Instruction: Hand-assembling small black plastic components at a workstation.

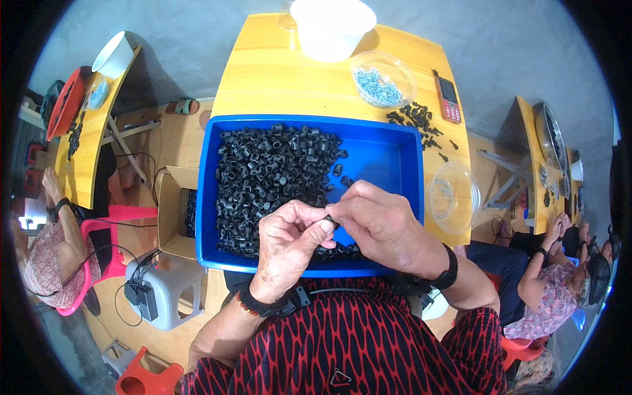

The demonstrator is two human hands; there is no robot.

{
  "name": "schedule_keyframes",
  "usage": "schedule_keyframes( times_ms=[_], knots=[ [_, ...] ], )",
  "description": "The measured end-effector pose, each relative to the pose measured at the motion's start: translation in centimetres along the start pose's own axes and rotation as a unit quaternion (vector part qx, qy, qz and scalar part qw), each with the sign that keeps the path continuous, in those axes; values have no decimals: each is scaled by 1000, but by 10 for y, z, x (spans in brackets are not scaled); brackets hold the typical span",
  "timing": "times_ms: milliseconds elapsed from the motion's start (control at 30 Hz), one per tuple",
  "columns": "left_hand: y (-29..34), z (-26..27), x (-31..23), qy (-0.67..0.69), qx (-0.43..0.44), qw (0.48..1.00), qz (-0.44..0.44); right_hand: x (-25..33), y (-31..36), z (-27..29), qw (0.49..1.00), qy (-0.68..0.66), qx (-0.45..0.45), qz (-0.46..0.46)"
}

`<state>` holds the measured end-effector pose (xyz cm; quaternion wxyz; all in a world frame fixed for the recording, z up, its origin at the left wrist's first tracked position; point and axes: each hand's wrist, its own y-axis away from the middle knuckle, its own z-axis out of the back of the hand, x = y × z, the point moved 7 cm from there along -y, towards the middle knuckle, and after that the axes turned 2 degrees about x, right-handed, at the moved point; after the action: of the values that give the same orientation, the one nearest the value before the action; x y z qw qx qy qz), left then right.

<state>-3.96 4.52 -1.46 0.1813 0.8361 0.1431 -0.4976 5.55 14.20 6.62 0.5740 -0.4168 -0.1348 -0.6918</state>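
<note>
Left hand (288, 240) was closed, thumb + index gripping a tiny black part (330, 221) over the near side of the tray (388, 148). R hand (382, 220) had its fingertips up against the same part, can't tell if they gripped it too. Biggest thing abt was the yellow table (263, 72), then that tray (blue), w/ a heap of black caps (276, 171) mostly on its left. White bowl (332, 29) sat at the table's far end, clear dish (459, 210) just right of the tray, clear tub (406, 78) w/ blue-ish screws (378, 87) just beyond it. Dark bits (417, 118) lay loose btwn tub & red phone (447, 97).
</note>
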Motion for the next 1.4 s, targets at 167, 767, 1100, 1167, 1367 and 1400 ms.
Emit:
schedule_keyframes(
  times_ms=[167,767,1100,1167,1367,1400],
  knots=[
    [0,0,0,26,-1,1000,12,-8,-2,3,999,-41,9,-10],
    [-2,2,6,47,20,999,16,-22,3,1,989,-123,-7,-81],
    [-2,0,9,76,50,994,61,-15,-1,5,995,-97,-17,14],
    [-2,0,9,77,54,994,61,-15,-1,4,994,-105,-16,15],
    [0,-1,9,86,39,992,85,-12,3,4,997,-75,3,19],
    [0,-1,9,84,42,992,85,-10,4,4,997,-66,1,31]
  ],
)
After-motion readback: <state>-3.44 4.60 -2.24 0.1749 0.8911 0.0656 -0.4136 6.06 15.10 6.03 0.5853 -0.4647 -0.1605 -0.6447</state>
